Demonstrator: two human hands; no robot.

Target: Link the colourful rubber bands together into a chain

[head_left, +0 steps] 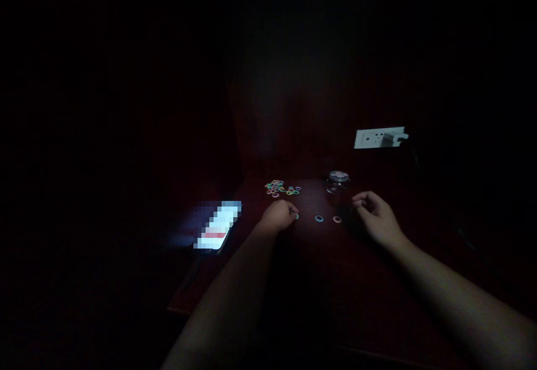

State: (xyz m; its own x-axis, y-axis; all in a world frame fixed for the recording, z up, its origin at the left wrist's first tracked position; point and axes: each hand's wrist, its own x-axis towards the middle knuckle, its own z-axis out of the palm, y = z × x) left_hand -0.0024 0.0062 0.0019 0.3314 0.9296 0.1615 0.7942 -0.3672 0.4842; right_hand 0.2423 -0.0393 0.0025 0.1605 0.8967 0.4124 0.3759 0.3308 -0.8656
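My left hand is low over the dark red table, its fingers pinched at a small green hair tie that partly shows past the fingertips. To its right lie a blue hair tie and a pink hair tie, spaced in a row. My right hand hovers right of the pink one, fingers loosely curled, a gap between thumb and forefinger, with nothing visible in it. Beyond my left hand is a loose pile of pastel hair ties. A clear lidded jar stands behind the row.
A lit phone, its screen blurred, lies at the table's left side. On the back wall a white socket plate holds a plug, with a dark cable on the right. Most of the surroundings are in deep shadow.
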